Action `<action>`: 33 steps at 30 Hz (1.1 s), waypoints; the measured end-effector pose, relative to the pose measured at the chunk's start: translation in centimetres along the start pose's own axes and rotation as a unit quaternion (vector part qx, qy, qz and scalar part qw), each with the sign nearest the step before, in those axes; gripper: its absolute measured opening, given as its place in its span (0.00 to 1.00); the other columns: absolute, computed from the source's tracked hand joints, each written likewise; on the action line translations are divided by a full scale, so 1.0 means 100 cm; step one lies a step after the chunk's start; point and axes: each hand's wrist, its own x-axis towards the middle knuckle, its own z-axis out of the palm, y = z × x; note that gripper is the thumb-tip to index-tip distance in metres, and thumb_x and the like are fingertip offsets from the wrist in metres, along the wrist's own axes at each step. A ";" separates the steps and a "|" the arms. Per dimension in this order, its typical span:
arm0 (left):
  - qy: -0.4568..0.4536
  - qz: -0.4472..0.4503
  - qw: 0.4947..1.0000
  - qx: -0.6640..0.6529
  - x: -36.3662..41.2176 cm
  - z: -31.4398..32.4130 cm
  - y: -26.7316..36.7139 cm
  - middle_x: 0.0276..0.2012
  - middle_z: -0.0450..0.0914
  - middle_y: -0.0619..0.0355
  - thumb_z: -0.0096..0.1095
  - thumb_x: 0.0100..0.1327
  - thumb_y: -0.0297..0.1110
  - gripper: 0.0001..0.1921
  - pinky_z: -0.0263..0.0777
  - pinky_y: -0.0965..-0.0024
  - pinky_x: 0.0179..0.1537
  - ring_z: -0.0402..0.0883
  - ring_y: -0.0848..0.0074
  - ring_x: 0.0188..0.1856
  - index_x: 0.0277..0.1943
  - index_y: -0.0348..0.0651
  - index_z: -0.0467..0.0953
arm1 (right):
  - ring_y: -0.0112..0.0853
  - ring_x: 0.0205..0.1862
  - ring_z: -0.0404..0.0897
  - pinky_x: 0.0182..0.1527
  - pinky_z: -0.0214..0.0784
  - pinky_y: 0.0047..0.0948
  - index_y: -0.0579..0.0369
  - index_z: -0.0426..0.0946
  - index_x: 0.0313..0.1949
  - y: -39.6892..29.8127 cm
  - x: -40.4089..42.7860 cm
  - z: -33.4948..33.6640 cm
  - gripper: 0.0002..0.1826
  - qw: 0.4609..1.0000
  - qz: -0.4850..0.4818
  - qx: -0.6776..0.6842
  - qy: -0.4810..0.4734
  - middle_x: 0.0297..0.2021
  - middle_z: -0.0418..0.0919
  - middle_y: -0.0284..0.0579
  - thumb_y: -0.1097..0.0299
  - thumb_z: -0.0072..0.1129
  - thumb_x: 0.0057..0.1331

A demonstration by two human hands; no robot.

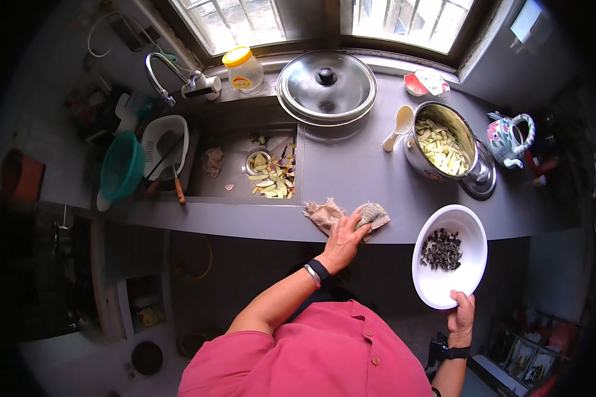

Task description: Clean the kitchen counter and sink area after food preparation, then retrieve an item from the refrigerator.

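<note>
My left hand point(345, 243) presses and grips a pinkish-beige rag point(325, 216) on the counter's front edge, its fingers on a bunched, greyish-stained part. In my right hand point(461, 313) is the rim of a white plastic bowl point(469, 270), thumb over the near side. The bowl is held out in front of the counter, tilted towards me. Small dark, crinkled pieces point(442, 249), like dried wood ear fungus, lie in it. Beyond the bowl, a steel pot point(417, 149) holds pale cut vegetable strips point(442, 146).
Vegetable peelings point(275, 181) lie in the sink point(213, 191) at left, below a curved faucet point(154, 74). A lidded pan point(303, 84) and yellow-capped jar point(246, 74) stand by the window. Right are a white spoon point(400, 126), pot lid point(483, 178) and floral pitcher point(501, 136); left, a green basket point(121, 166).
</note>
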 end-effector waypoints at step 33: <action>0.081 -0.038 0.993 -0.075 0.157 -0.039 -0.067 0.52 0.70 0.39 0.59 0.60 0.26 0.15 0.67 0.55 0.53 0.71 0.48 0.52 0.51 0.38 0.77 | 0.38 0.49 0.79 0.56 0.68 0.35 0.69 0.71 0.53 0.041 -0.011 0.059 0.25 0.997 -0.005 0.062 0.034 0.47 0.79 0.48 0.80 0.53 0.54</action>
